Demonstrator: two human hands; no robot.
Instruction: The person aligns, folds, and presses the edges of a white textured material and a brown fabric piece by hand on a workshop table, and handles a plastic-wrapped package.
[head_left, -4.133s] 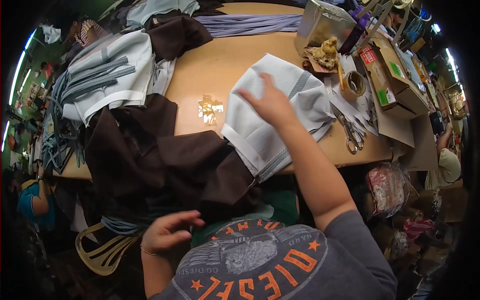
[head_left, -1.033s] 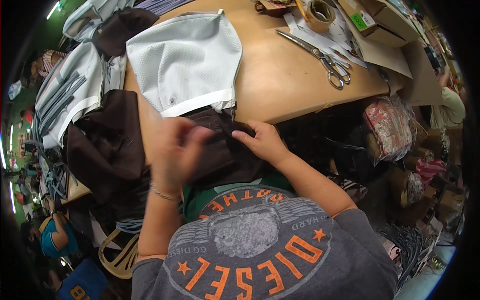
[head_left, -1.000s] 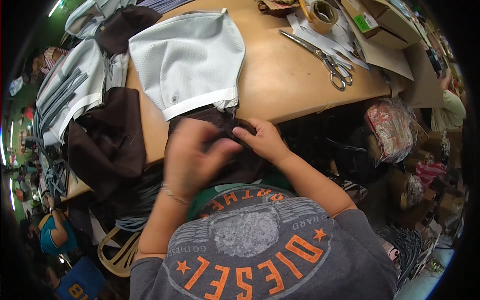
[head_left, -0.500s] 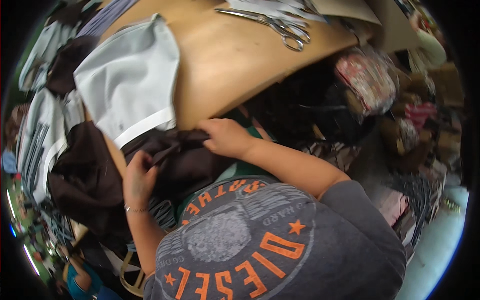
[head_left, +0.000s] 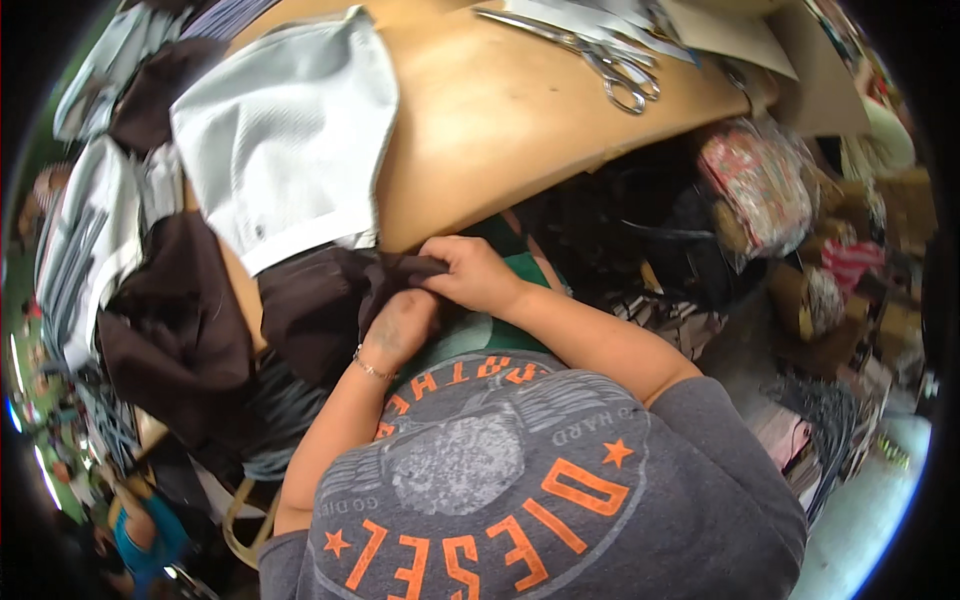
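A piece of dark brown cloth (head_left: 320,300) hangs over the near edge of the table, joined or laid against a pale grey fabric piece (head_left: 290,140) with a white band along its near edge. My right hand (head_left: 475,275) pinches a gathered corner of the brown cloth between thumb and fingers. Close beside it, lower and to the left, my left hand (head_left: 400,325) is closed against the same cloth, its back turned up and its fingertips mostly hidden.
Metal scissors (head_left: 610,70) lie at the far side of the wooden table (head_left: 480,120), near paper pieces. More brown cloth (head_left: 180,330) and pale fabric stacks (head_left: 95,250) hang at the left. A plastic-wrapped bundle (head_left: 760,185) sits at right. Another person (head_left: 145,530) is at lower left.
My left hand has moved right along the brown cloth, up close to my right hand. The right hand keeps its pinch, and the cloth is drawn together between them. The view has shifted slightly.
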